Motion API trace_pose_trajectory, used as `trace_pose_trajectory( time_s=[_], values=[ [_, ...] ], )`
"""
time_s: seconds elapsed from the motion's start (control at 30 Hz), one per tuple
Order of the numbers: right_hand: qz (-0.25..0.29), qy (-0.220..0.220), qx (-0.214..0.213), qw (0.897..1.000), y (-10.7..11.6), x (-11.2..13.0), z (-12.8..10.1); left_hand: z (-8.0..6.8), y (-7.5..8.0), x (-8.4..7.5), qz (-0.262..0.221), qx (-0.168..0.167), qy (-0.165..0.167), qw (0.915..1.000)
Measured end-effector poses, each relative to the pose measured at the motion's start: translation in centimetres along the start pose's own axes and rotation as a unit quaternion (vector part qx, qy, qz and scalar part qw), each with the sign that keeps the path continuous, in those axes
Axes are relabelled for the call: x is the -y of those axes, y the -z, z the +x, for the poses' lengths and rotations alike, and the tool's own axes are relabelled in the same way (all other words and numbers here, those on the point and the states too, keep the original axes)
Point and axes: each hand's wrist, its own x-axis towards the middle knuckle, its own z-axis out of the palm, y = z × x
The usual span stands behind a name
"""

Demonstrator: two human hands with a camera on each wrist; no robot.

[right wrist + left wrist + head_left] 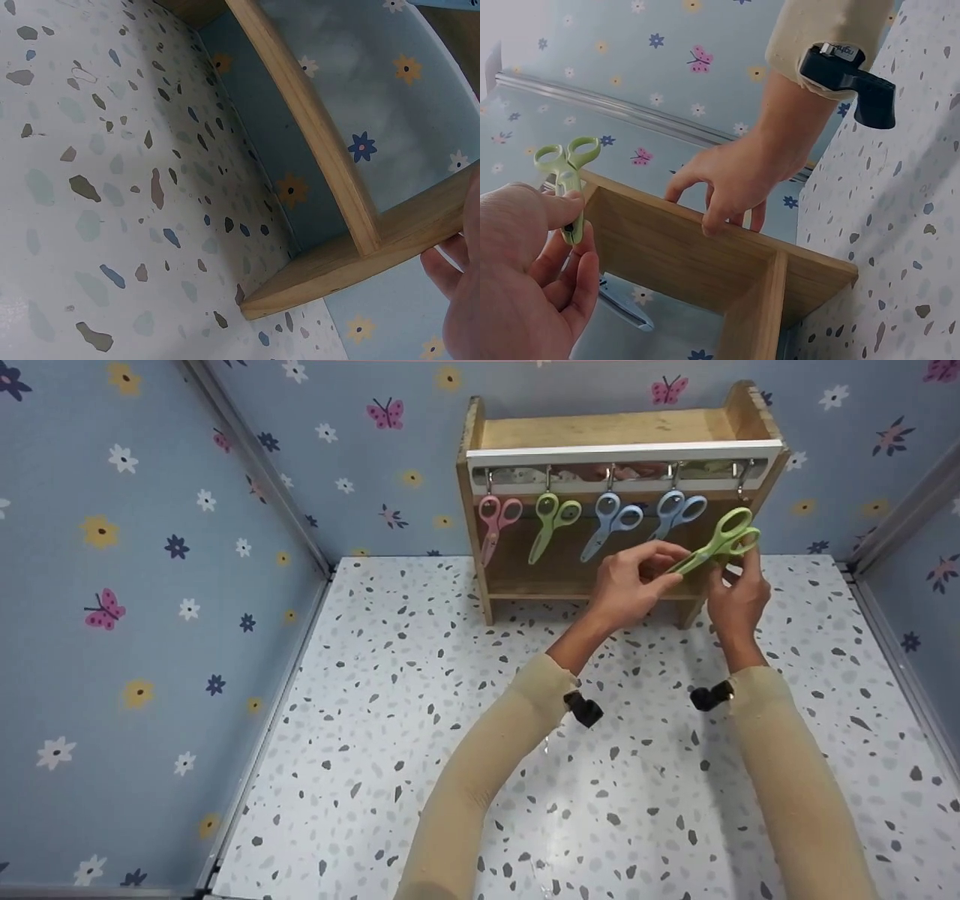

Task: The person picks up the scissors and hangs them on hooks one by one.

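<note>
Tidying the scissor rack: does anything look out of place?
Yes. One green pair of scissors is off the wooden rack, pinched by the left hand beside the right hand; the rightmost hook is bare, while four pairs hang.

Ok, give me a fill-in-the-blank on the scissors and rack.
1. The left hand pinches the ____ scissors by the blade end.
2. ____ pairs hang from the rack.
3. The leftmost hanging pair is ____.
4. The hook at the rack's ____ end is bare.

Missing: green; four; pink; right
</note>
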Motion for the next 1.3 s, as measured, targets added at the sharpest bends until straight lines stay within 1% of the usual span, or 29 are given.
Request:
trace_pose_trajectory(
  time_s=[0.17, 0.3, 0.5, 0.7, 0.97, 1.17, 1.3],
  values=[
    [-0.008, -0.004, 0.003, 1.000, 0.2, -0.1, -0.1, 0.5, 0.0, -0.2, -0.019, -0.009, -0.002, 0.9998],
    [-0.007, -0.002, 0.003, 1.000, 0.2, -0.2, -0.1, 0.7, -0.1, -0.3, -0.024, -0.012, -0.003, 0.9996],
    [-0.013, 0.016, -0.001, 1.000, 0.0, -0.3, -0.1, 1.3, -0.3, -0.3, -0.006, -0.019, 0.003, 0.9998],
    [-0.012, 0.006, 0.007, 1.000, 0.0, 0.1, 0.0, 1.6, -0.7, 0.1, -0.003, -0.020, 0.009, 0.9997],
    [-0.012, -0.009, 0.012, 1.000, 0.2, 0.0, 0.0, 2.1, -1.3, 0.3, 0.004, -0.017, 0.035, 0.9992],
    [-0.011, -0.007, 0.011, 1.000, 0.2, -0.1, 0.0, 2.2, -1.7, 0.6, 0.002, -0.014, 0.036, 0.9993],
    [-0.009, -0.005, 0.013, 1.000, 0.2, 0.0, 0.0, 2.3, -1.7, 0.7, 0.000, -0.018, 0.030, 0.9994]
  ],
)
